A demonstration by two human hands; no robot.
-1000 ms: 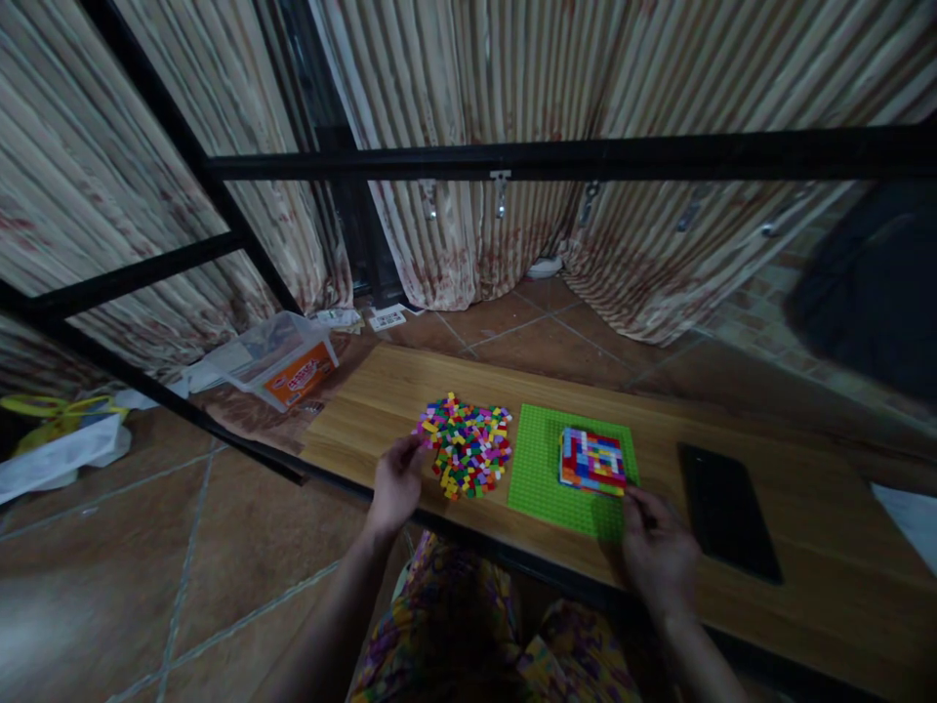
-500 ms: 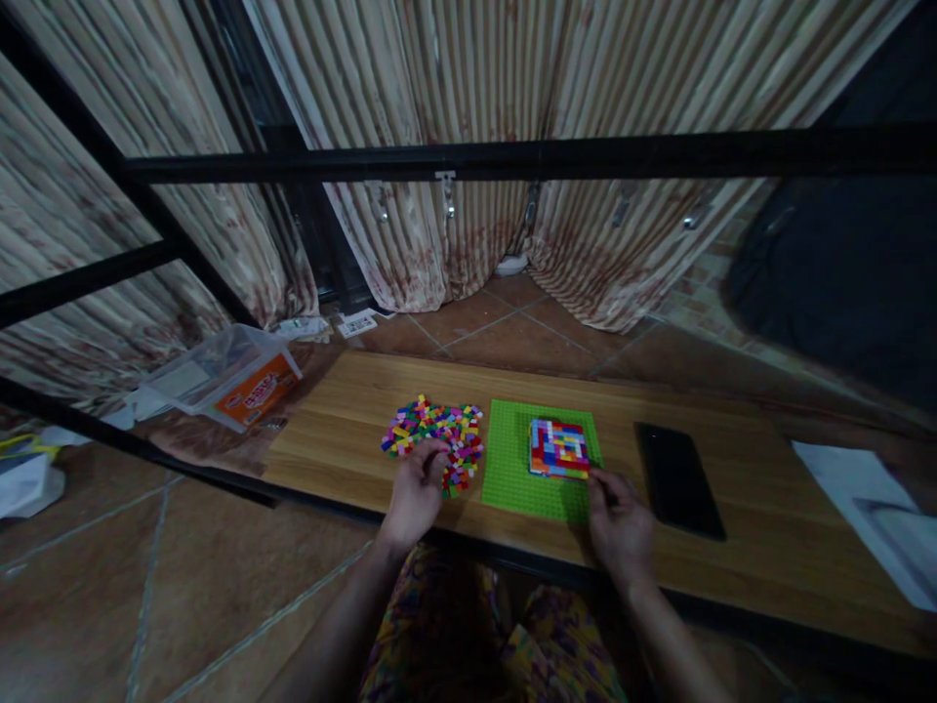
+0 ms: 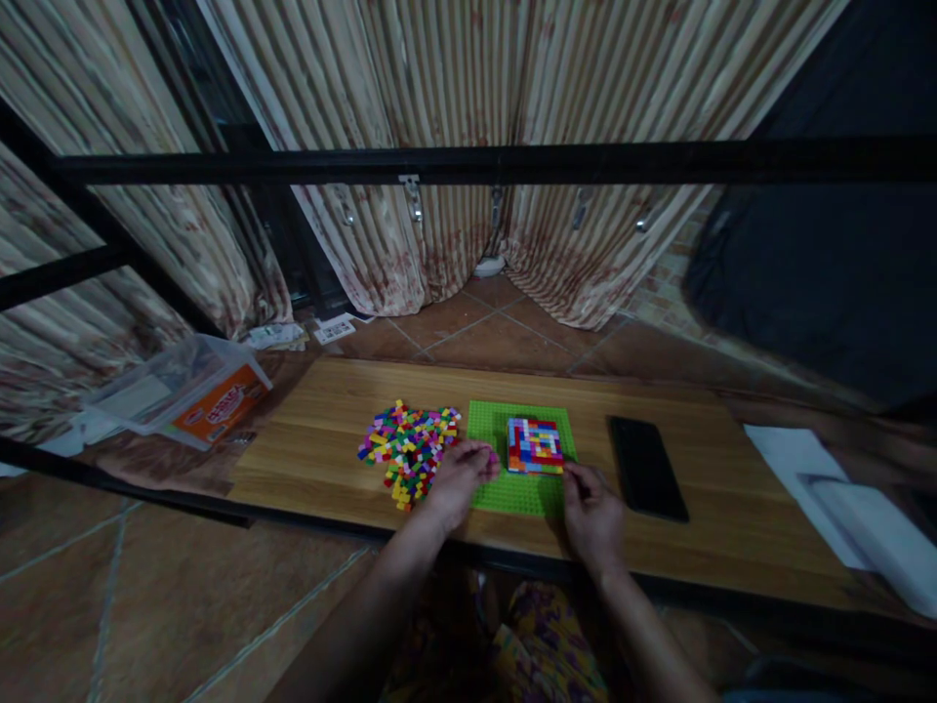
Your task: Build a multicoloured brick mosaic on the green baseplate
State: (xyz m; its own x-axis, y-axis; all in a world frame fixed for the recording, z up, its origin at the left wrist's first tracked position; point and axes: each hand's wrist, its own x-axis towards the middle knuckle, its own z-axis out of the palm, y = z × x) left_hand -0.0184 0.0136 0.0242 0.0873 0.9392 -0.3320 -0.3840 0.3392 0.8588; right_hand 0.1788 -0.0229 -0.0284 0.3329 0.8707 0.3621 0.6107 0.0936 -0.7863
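Observation:
A multicoloured block of toy building bricks (image 3: 535, 444) stands on a green studded baseplate (image 3: 483, 420). My left hand (image 3: 460, 478) is over the baseplate's left edge, thumb and fingers pinched on a small magenta brick (image 3: 493, 457), apart from the block. At the block's near right corner, my right hand (image 3: 594, 508) has its fingertips closed against the edge, seeming to grip it; the exact contact is too small to see. Left of the baseplate, a loose pile of small coloured bricks (image 3: 407, 444) lies on the wooden table (image 3: 307, 430), partly behind my left hand.
A black phone (image 3: 647, 467) lies right of the baseplate, with white paper (image 3: 794, 469) farther right. Beyond the table's left end sits a clear plastic tub (image 3: 176, 391) with an orange label. A dark metal bar (image 3: 454, 164) crosses in front of striped curtains (image 3: 439, 88).
My left hand has moved right, from the pile to the baseplate, and a magenta brick now shows in its fingers. My right hand stays at the block's corner. The view has shifted slightly right.

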